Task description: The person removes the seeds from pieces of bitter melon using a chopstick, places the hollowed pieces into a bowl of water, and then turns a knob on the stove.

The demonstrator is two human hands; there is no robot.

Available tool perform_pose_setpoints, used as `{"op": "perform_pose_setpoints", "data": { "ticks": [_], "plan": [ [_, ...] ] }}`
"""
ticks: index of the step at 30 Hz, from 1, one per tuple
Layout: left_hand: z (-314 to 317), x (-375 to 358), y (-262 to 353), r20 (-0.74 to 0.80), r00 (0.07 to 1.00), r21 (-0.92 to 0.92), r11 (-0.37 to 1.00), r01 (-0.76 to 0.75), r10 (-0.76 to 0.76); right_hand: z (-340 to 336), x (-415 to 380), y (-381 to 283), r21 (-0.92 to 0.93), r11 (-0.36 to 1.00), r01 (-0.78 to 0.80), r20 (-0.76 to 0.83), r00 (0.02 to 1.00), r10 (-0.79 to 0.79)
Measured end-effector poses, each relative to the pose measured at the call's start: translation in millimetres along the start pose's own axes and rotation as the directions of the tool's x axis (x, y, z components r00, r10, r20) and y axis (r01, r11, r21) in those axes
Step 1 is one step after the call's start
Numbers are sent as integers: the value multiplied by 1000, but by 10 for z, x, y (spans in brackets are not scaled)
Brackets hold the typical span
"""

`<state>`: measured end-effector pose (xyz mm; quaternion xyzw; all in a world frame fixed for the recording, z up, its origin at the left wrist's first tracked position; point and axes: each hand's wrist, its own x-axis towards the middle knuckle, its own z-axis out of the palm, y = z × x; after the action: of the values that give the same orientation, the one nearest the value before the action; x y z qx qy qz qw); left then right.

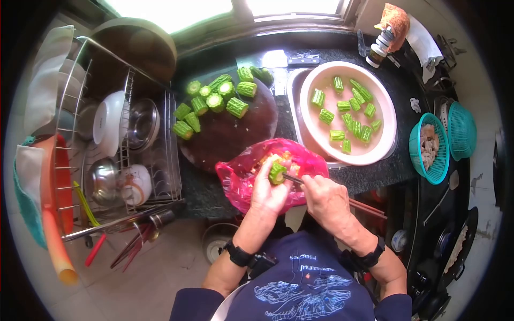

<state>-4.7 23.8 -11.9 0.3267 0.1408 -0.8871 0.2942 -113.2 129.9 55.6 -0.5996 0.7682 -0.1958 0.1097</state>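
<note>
My left hand (pixel 267 193) holds a short piece of green gourd (pixel 277 173) over an open pink plastic bag (pixel 239 184). In my right hand (pixel 326 197) is a thin dark utensil (pixel 293 178), its tip at the cut end of the piece. Pale and orange scraps lie inside the bag. More cut gourd pieces (pixel 237 107) are grouped on a round dark board (pixel 257 131) to the left. A white basin (pixel 389 125) of water at the right holds several green pieces (pixel 349 122).
A wire dish rack (pixel 128 85) with bowls stands at the left. Teal baskets (pixel 413 144), one with pale food, sit at the right. Beyond the board and basin are a window and a bottle (pixel 378 52). A pan (pixel 471 224) is at the far right.
</note>
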Motion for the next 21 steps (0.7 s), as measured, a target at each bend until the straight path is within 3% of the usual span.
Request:
{"op": "perform_pose_setpoints", "data": {
  "ticks": [1,3,5,8,17,19,21],
  "plan": [
    [-4,8,-10,0,1000,2,1000,5,-5,-12,-17,-17,-38,999,-8,12,1000,8],
    [36,2,-36,-140,983,202,975,-92,122,-34,-52,-19,-77,997,-17,23,1000,19],
    [93,-25,-51,-151,981,212,973,-89,122,-69,-60,-1,-26,1000,12,12,1000,-11],
    [61,-12,-99,-123,988,152,986,-72,91,-138,-80,34,47,999,2,63,998,-5],
    [118,-109,-371,-80,967,78,969,-235,241,-301,-101,229,71,990,123,87,988,-129],
    [126,-111,-440,-127,976,-18,983,-182,178,-328,-106,265,65,990,129,127,982,-136],
    [-6,-80,-622,42,989,-41,990,-138,140,-334,-129,304,60,989,132,171,975,-140]
  ]
}}
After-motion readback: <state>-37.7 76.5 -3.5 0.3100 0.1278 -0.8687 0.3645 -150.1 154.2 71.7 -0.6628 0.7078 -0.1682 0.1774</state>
